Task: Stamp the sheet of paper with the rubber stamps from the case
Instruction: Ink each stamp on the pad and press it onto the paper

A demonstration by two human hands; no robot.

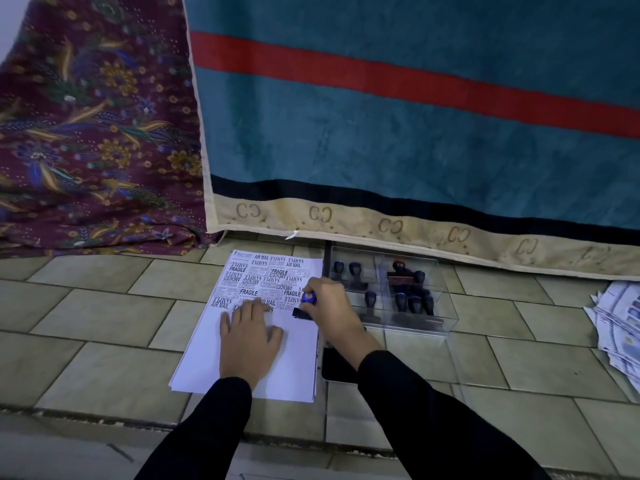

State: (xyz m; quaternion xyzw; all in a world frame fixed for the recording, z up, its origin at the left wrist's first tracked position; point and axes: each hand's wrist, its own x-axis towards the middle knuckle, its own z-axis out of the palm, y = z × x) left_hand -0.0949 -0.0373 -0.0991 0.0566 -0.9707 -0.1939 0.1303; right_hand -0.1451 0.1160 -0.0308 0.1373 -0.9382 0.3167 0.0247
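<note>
A white sheet of paper (pixel 287 358) lies on the tiled floor on top of a thin stack, and its upper half is covered with dark stamped words. My left hand (pixel 247 341) lies flat on the sheet with fingers spread. My right hand (pixel 329 306) grips a rubber stamp (pixel 306 304) with a blue knob, whose black base rests on the sheet's right side. To the right stands a clear plastic case (pixel 440 317) holding several black-handled stamps, one with an orange top.
A dark flat pad (pixel 337 368) lies beside the paper under my right forearm. A pile of printed papers (pixel 620 327) sits at the far right. A teal blanket (pixel 415 133) and a maroon floral cloth (pixel 86 133) hang behind.
</note>
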